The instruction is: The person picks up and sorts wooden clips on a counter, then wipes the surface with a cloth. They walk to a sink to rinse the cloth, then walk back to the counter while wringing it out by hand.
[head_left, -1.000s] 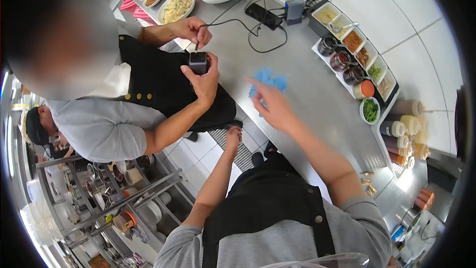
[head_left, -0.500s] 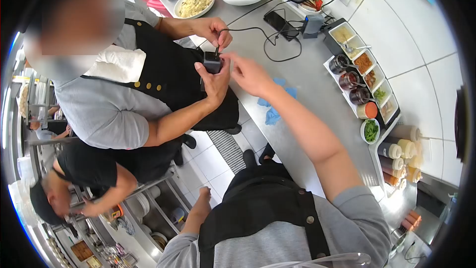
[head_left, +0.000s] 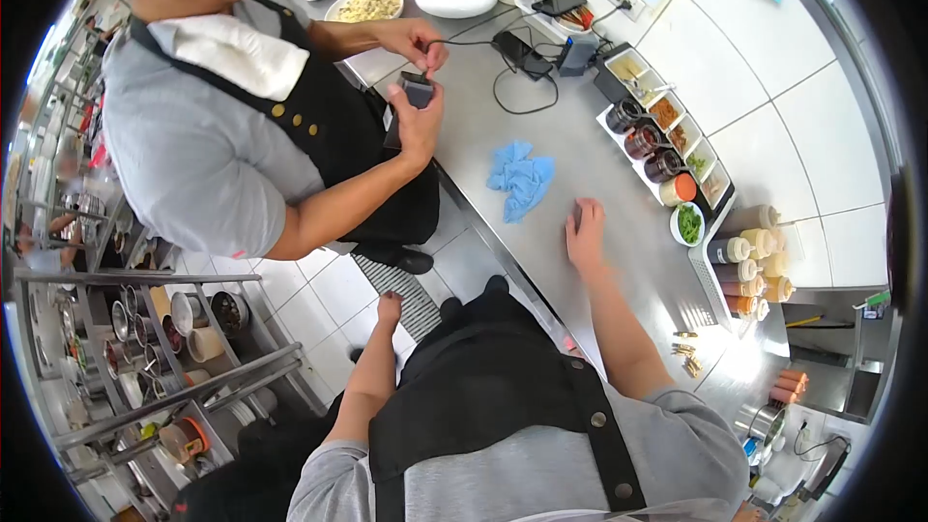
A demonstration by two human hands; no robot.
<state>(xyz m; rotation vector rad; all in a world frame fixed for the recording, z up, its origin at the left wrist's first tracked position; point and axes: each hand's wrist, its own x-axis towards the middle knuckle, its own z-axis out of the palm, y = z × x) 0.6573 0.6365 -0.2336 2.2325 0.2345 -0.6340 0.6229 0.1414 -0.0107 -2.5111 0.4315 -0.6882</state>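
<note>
My right hand (head_left: pixel 586 234) rests on the steel counter (head_left: pixel 474 150), holding nothing I can make out. Its fingers are slightly bent, with a dark patch between thumb and fingers that looks like shadow. A crumpled blue cloth (head_left: pixel 522 181) lies just beyond it, apart from the fingers. Hanging low at my side over the floor, my left hand (head_left: pixel 390 309) is loosely closed with nothing visible in it. Across from me, a co-worker's hands hold a small dark box-shaped device (head_left: pixel 417 90) and a black cable (head_left: pixel 460 43) at its top.
Phones (head_left: pixel 522 55) and cables lie at the back of the counter. A condiment tray (head_left: pixel 667 116), dark jars (head_left: pixel 642 142), a bowl of greens (head_left: pixel 687 224) and squeeze bottles (head_left: pixel 742 271) line the wall side. Left stands a metal shelf (head_left: pixel 184 280) with pots.
My right hand has drawn back from the co-worker's device to the counter, and its pointing finger is no longer extended. The view has shifted. The co-worker still holds device and cable.
</note>
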